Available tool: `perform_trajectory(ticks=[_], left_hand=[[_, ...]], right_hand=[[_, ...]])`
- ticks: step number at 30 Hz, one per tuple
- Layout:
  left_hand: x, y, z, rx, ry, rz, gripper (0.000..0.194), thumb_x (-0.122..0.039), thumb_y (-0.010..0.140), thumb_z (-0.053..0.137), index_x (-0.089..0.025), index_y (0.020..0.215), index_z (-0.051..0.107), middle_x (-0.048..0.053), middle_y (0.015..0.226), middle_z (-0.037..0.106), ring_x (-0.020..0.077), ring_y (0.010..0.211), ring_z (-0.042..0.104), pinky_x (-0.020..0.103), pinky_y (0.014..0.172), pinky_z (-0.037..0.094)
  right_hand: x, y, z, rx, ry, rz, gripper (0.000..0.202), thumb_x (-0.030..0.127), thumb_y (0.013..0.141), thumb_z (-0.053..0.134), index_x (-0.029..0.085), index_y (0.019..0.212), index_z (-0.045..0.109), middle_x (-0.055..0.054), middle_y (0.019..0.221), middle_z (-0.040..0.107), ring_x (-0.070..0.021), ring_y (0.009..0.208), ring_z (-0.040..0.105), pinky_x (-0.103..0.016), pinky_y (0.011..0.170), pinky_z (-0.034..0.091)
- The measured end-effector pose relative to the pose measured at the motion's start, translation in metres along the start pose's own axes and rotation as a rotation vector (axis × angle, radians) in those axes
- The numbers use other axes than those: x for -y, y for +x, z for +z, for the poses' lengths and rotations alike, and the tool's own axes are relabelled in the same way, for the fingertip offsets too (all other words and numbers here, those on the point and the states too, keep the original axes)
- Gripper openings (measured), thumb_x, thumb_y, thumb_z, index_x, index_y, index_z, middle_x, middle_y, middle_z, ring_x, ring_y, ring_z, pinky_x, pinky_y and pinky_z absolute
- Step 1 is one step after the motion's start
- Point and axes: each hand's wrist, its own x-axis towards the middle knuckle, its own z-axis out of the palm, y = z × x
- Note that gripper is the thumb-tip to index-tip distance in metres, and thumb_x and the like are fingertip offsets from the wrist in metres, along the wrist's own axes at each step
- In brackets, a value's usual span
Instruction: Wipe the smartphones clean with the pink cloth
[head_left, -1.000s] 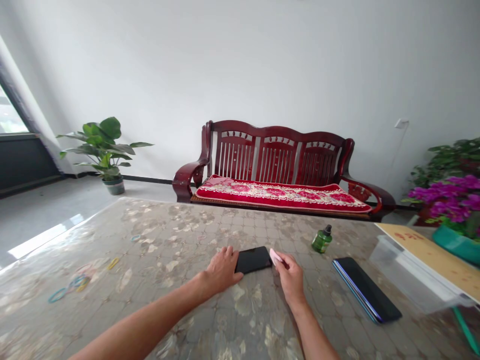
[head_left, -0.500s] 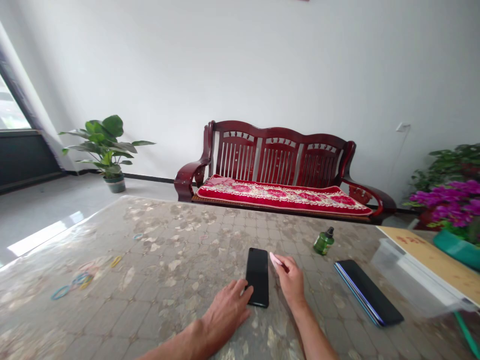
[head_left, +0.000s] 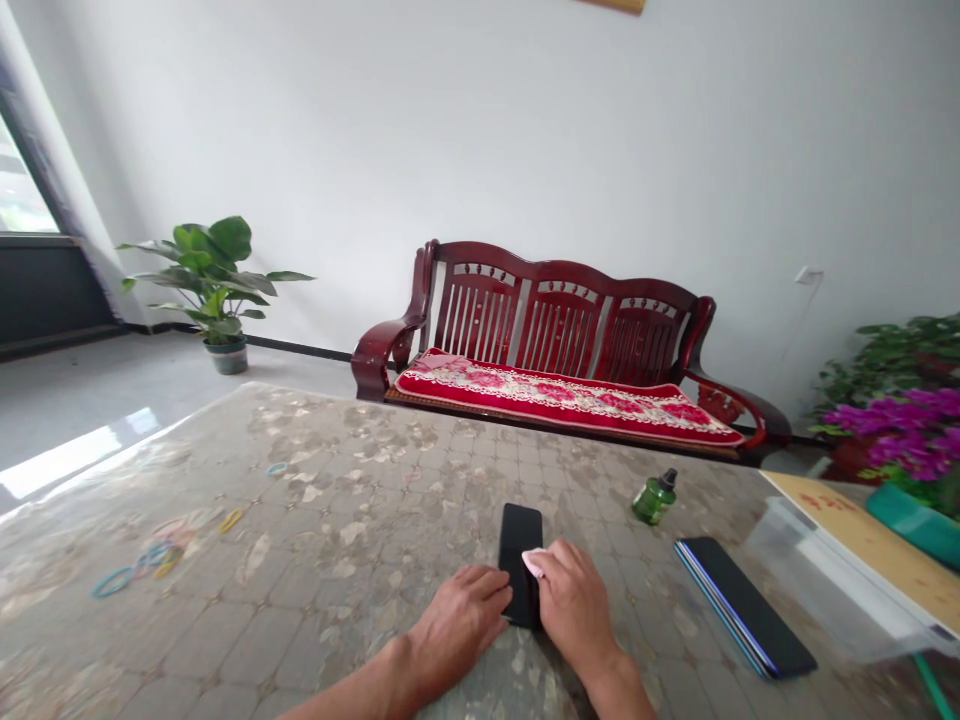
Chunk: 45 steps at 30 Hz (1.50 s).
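Observation:
A black smartphone (head_left: 517, 530) lies screen up on the patterned tablecloth in front of me. My left hand (head_left: 469, 610) grips its lower left edge, fingertips over the border of the screen. Pinched in my right hand (head_left: 576, 600) is a small pale pink cloth (head_left: 534, 562), which touches the right side of the screen. Most of the cloth is hidden by the fingers. A green bottle with a black cap (head_left: 655, 497) stands upright beyond my right hand. Further right lies a stack of phones (head_left: 742, 605), a dark one on top.
Several coloured rubber bands (head_left: 154, 560) lie on the tablecloth (head_left: 337, 500) at left. A clear plastic box (head_left: 810, 580) with a tan board (head_left: 862, 530) on top is at right, near purple flowers (head_left: 900, 430). A wooden bench (head_left: 562, 310) stands behind the table.
My right hand has moved left and down, bringing the pink cloth from beside the phone onto its screen. My left hand stays at the phone's left edge. The view has shifted slightly.

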Motion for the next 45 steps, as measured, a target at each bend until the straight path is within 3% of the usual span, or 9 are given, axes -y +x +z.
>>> perform_trajectory(ticks=[5,13,19,24,31,34,40,45], left_hand=[[0.0,0.001,0.002,0.007,0.017,0.026,0.017,-0.018,0.096,0.05,-0.021,0.107,0.063,0.006,0.114,0.067,0.0202,0.106,0.061,0.032,0.098,0.049],[-0.001,0.003,-0.001,0.049,0.052,0.071,0.015,-0.013,0.095,0.052,-0.016,0.105,0.063,0.007,0.113,0.067,0.0212,0.11,0.061,0.031,0.1,0.048],[0.001,0.003,0.004,-0.006,0.078,0.122,0.011,-0.011,0.094,0.054,-0.015,0.099,0.062,0.008,0.108,0.068,0.0203,0.103,0.063,0.029,0.095,0.05],[0.001,0.003,0.004,-0.005,0.071,0.116,0.011,-0.009,0.093,0.053,-0.015,0.096,0.062,0.007,0.104,0.068,0.0201,0.098,0.064,0.028,0.091,0.051],[0.002,-0.002,0.004,-0.043,-0.013,0.102,0.026,-0.009,0.094,0.046,-0.02,0.111,0.063,0.008,0.112,0.068,0.021,0.102,0.064,0.03,0.092,0.05],[0.003,-0.002,0.005,-0.039,-0.017,0.095,0.023,-0.009,0.094,0.047,-0.019,0.108,0.063,0.008,0.111,0.068,0.0206,0.101,0.064,0.029,0.092,0.05],[0.001,0.0,0.004,-0.01,-0.006,0.09,0.017,-0.009,0.094,0.049,-0.018,0.101,0.062,0.007,0.105,0.068,0.02,0.099,0.064,0.029,0.092,0.051],[0.002,0.0,0.004,-0.011,-0.009,0.098,0.016,-0.011,0.094,0.048,-0.018,0.101,0.061,0.007,0.103,0.067,0.0202,0.098,0.064,0.03,0.091,0.051]], right_hand=[[0.008,0.011,-0.003,0.066,-0.089,0.063,0.033,0.011,0.092,0.046,0.028,0.098,0.073,-0.004,0.091,0.065,-0.0194,0.091,0.055,-0.029,0.081,0.037],[-0.001,0.046,0.002,0.127,-0.204,0.108,0.034,0.015,0.095,0.044,0.029,0.103,0.073,-0.005,0.096,0.067,-0.0197,0.095,0.056,-0.029,0.081,0.035],[0.006,0.031,-0.003,0.165,-0.173,0.109,0.036,0.011,0.092,0.045,0.03,0.101,0.074,-0.003,0.091,0.066,-0.0177,0.091,0.057,-0.027,0.079,0.036],[0.007,0.024,-0.004,0.144,-0.147,0.063,0.036,0.01,0.091,0.046,0.03,0.099,0.075,-0.004,0.091,0.066,-0.0181,0.091,0.057,-0.027,0.08,0.037],[-0.006,0.059,0.006,0.095,-0.2,0.111,0.034,0.011,0.092,0.046,0.027,0.1,0.075,-0.005,0.089,0.066,-0.0168,0.086,0.059,-0.026,0.075,0.037],[-0.003,0.054,0.004,0.116,-0.16,0.101,0.035,0.008,0.09,0.046,0.027,0.094,0.075,-0.004,0.086,0.065,-0.0159,0.085,0.06,-0.025,0.074,0.037],[0.009,0.018,-0.004,0.152,-0.087,0.014,0.038,0.006,0.088,0.044,0.029,0.095,0.074,-0.003,0.085,0.064,-0.0171,0.087,0.059,-0.025,0.077,0.038],[0.012,0.03,-0.001,0.137,-0.098,0.033,0.037,0.01,0.091,0.043,0.029,0.099,0.074,-0.004,0.09,0.066,-0.0181,0.089,0.058,-0.027,0.079,0.038]])
